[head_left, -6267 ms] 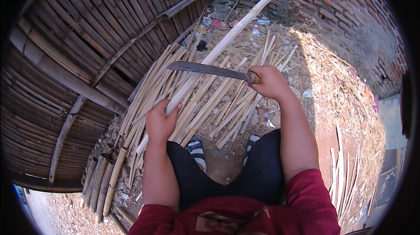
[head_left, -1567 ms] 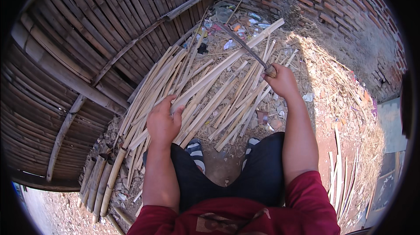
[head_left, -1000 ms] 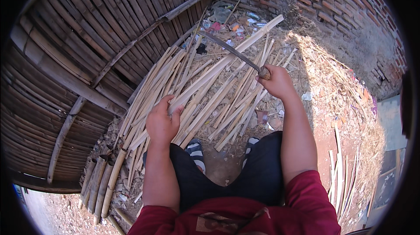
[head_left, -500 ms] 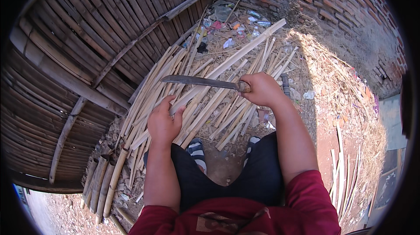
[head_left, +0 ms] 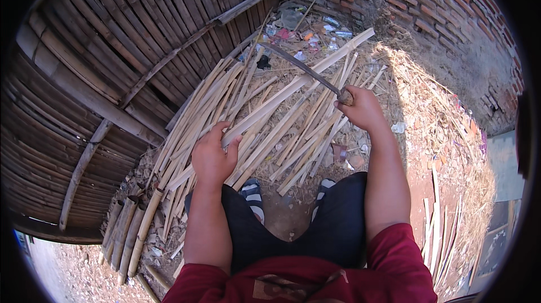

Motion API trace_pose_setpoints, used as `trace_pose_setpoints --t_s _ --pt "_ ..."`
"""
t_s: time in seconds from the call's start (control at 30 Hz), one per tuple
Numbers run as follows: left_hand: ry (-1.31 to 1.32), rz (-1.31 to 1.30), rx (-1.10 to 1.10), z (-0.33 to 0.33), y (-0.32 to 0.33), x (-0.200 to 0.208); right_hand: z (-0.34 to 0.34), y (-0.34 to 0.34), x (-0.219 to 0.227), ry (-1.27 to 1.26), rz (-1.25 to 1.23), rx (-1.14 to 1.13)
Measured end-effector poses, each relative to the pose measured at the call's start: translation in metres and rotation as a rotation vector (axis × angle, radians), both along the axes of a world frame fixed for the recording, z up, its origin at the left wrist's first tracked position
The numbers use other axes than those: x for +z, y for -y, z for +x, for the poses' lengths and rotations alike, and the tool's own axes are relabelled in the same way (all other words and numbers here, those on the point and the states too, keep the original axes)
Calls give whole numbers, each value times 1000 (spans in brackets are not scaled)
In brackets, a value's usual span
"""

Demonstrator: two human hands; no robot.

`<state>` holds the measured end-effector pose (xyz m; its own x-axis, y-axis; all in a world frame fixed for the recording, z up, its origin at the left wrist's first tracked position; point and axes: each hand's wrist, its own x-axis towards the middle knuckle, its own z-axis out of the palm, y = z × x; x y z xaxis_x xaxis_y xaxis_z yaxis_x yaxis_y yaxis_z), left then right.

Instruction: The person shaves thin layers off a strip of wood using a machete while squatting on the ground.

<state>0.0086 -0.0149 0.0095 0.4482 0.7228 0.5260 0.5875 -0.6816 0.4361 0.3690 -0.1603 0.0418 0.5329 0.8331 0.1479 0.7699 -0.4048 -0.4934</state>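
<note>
"Knife (head_left: 306, 69), where?"

"Fingers of the right hand (head_left: 365, 108) wrap its handle; the blade crosses the pale bamboo strip (head_left: 341, 55), contact unclear."

"Left hand (head_left: 214, 156)?"

"Fingers and thumb parted, strip between; whether they grip, I can't tell. It slants over loose slats (head_left: 211, 97)."

No lettering I can read from where I stand.
At six o'clock, the maroon shirt (head_left: 403, 255) carries a pale print (head_left: 269, 290), too unclear for me to make out any words; around twelve o'clock, the coloured litter (head_left: 283, 33) is too small to show readable marks.
</note>
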Motion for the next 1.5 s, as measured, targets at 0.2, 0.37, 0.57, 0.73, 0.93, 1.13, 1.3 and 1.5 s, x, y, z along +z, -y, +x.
trace_pose_setpoints --t_s 0.2,0.37,0.57,0.73,0.93,1.13,1.3,1.5 --pt "-9 -25 23 0 1 -2 -48 -20 2 71 -79 303" --pt "16 -53 31 -4 0 0 -31 -12 -3 23 -8 212" --pt "4 -104 58 -5 0 7 13 2 -5 -7 91 -205" --pt "13 -50 35 -2 2 1 -9 -5 3 -9 -3 1" --pt "-45 -32 34 -2 2 2 -45 -19 2 64 -108 271" --pt "-36 -10 34 -4 0 5 -10 -6 -3 18 -11 -3" --pt "-29 27 22 -4 -2 2 19 4 -9 -57 80 -265" --pt "-29 -5 11 -1 1 1 -6 -4 1 -66 -27 69"
